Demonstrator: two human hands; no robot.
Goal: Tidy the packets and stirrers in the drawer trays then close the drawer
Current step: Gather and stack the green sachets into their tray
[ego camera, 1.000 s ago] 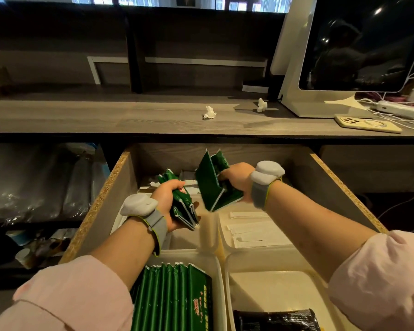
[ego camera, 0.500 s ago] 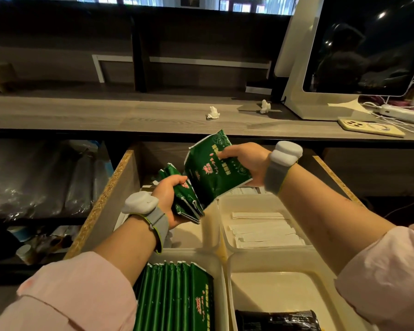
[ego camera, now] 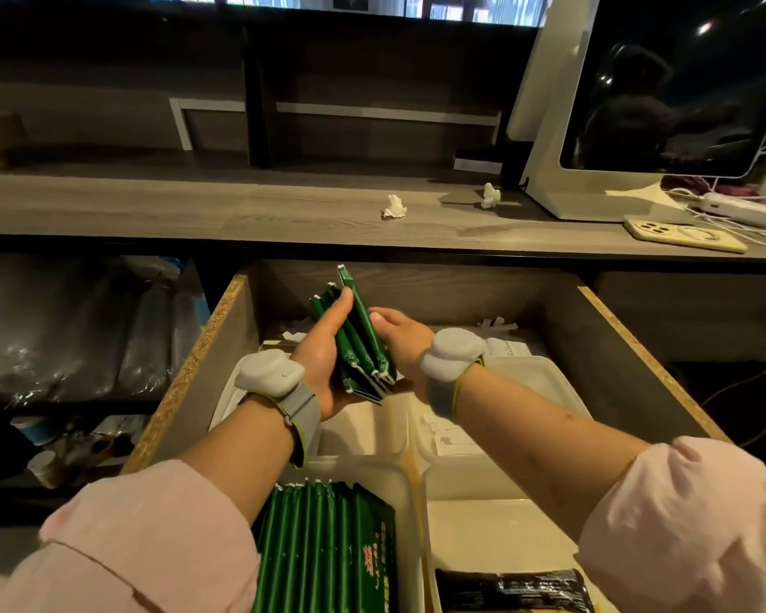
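Nearest, a row of green packets (ego camera: pixel 323 546) stands on edge in the front-left tray (ego camera: pixel 405 488), a dark packet (ego camera: pixel 511 590) in the front-right tray (ego camera: pixel 483 488). Above the open drawer (ego camera: pixel 204 347), left hand (ego camera: pixel 326 351) and right hand (ego camera: pixel 401 342) press a bunch of green packets (ego camera: pixel 361 347) between them, fingers wrapped closed. Behind, paper strips (ego camera: pixel 449 435) lie in the back-right tray (ego camera: pixel 545 369).

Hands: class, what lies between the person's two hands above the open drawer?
In the head view, a bundle of green packets stands on edge between the left hand and the right hand, pressed from both sides.
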